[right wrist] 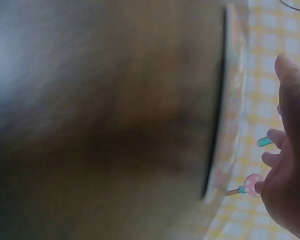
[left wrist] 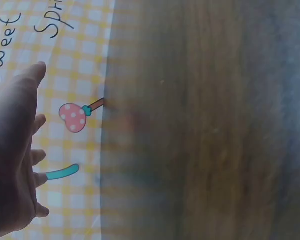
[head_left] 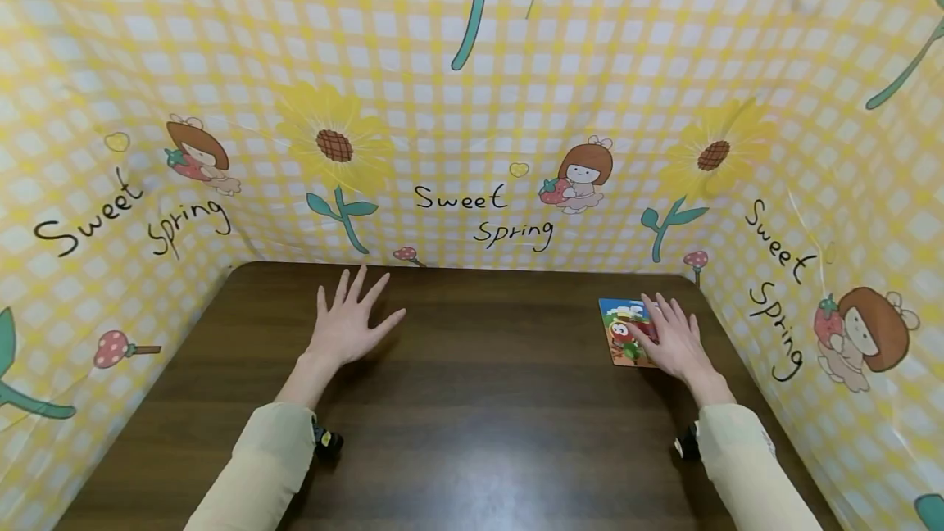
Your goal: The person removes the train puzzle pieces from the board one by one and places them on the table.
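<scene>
A thin, flat board with a colourful cartoon picture point(head_left: 618, 336) lies on the brown tabletop at the right, partly hidden under my right hand point(head_left: 674, 341). That hand has its fingers spread above the board and grips nothing. Edge-on in the right wrist view, the picture board point(right wrist: 230, 105) shows a dark side, with my right hand point(right wrist: 295, 145) beyond it. My left hand point(head_left: 347, 330) is over the far left part of the table, fingers spread wide, holding nothing. In the left wrist view my left hand point(left wrist: 15, 155) shows against the checked cloth.
The dark brown wooden table point(head_left: 472, 400) is walled on the left, back and right by a yellow checked cloth point(head_left: 457, 138) printed with flowers and "Sweet Spring". A small black device sits at each wrist, by the pale sleeves point(head_left: 265, 449).
</scene>
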The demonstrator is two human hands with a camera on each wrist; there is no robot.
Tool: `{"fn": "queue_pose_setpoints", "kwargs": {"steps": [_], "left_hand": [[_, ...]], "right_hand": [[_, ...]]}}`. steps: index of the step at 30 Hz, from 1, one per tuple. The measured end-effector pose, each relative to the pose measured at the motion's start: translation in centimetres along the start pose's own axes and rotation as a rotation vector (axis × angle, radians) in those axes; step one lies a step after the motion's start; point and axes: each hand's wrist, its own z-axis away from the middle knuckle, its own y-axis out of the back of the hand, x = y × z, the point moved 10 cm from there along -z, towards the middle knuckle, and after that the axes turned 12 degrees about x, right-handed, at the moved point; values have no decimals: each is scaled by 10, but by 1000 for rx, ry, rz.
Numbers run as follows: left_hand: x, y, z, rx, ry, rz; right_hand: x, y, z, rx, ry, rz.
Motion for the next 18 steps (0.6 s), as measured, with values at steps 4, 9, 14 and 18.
{"fn": "queue_pose_setpoints", "kwargs": {"steps": [4, 9, 14, 18], "left_hand": [[3, -6, 4, -14, 0, 9], [6, -12, 11, -14, -5, 1], [9, -17, 17, -14, -13, 4], [9, -19, 21, -15, -9, 12]], "right_hand": [[7, -7, 8, -24, -9, 2], [10, -17, 11, -58, -14, -6], [10, -28, 13, -83, -20, -15], [6, -34, 12, -88, -14, -5]]}}
